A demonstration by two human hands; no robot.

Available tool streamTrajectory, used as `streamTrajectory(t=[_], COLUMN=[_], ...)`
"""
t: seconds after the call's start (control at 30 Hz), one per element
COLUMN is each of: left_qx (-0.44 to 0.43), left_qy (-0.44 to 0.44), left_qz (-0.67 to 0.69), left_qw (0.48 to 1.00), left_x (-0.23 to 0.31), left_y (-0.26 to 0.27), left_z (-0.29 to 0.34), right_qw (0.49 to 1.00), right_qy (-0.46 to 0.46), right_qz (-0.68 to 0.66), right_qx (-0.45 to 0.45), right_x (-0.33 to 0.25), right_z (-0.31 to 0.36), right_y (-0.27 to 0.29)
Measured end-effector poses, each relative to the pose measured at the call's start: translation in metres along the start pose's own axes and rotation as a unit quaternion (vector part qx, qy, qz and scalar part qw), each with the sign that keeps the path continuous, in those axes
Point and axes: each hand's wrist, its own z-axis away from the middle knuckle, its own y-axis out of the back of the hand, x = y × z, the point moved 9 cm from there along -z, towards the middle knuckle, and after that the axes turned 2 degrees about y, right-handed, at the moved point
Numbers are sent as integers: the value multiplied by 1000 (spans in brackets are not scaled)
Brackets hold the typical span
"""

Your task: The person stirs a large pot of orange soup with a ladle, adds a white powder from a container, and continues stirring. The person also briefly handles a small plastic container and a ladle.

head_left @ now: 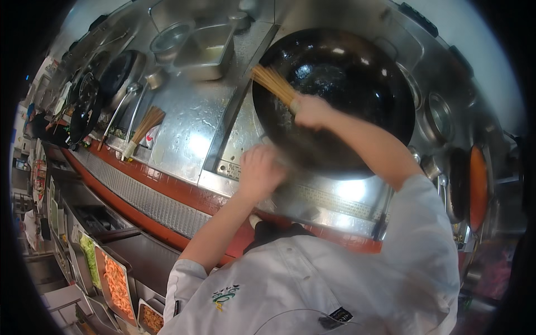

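Note:
My right hand [314, 111] is closed around the bound end of a bamboo wok brush [274, 86]. Its bristles point up and left, across the left rim of a large black wok [357, 72]. The wok's inside looks dark, wet and shiny. Beside the wok's lower left edge is my left hand [259, 172], smeared by motion. Its fingers look bent toward the rim, but I cannot tell whether they grip it.
Left of the wok, a steel counter [184, 123] holds a second bamboo brush [146, 128], a ladle [133, 89] and a rectangular steel pan [207, 53]. A metal grate [139, 187] runs along the front. Lower left stand food trays, one with orange pieces [116, 285].

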Motion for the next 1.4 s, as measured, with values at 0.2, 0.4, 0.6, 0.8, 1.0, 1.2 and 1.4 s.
streamTrajectory(t=[0.2, 0.4, 0.6, 0.8, 1.0, 1.2, 1.4], left_qx=[-83, -112, -152, -208, -271, -286, -287], left_qy=[-70, -119, -123, -117, -176, -152, -148], left_qz=[-9, -17, -23, -52, 6, 60, 64], left_qw=[994, 986, 980, 970, 946, 944, 944], left_x=[8, 8, 5, 18, 109, 134, 131], left_y=[-14, -22, -28, -27, -10, -9, -18], left_z=[-27, -40, -40, -48, -14, -10, -5], right_qw=[995, 993, 997, 977, 999, 979, 993], right_qy=[-64, -113, -71, -147, -32, -165, -41], right_qz=[-32, -22, 7, -5, 2, 53, 59], right_qx=[-62, -1, -37, 154, -22, 103, -92], right_x=[4, 18, 6, 48, -5, 39, 8], right_z=[-18, -34, -2, -60, -4, -40, 56], right_y=[0, 28, -33, 40, -35, 39, -62])
